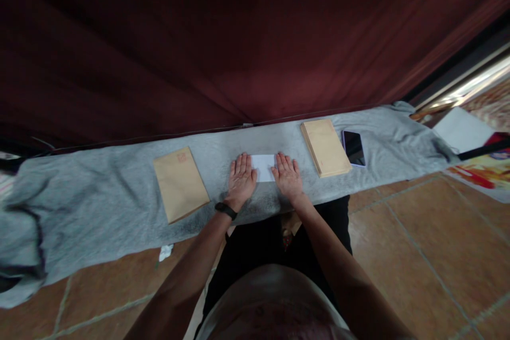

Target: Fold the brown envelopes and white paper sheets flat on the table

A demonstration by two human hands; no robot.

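Observation:
A white sheet of paper (263,168) lies flat on the grey cloth, between my two hands. On its left edge rests my left hand (242,176), palm down with the fingers stretched out. My right hand (287,174) lies flat over the right edge in the same way. Neither hand grips anything. Left of them is a brown envelope (180,185) with a small red print near its top corner. To the right sits a stack of brown envelopes (325,147).
A phone (354,149) with a dark screen lies right of the envelope stack. Grey cloth (119,196) covers the long narrow surface. A dark red curtain (239,53) hangs behind it. A crumpled white scrap (166,252) is by the front edge, above the tiled floor (414,244).

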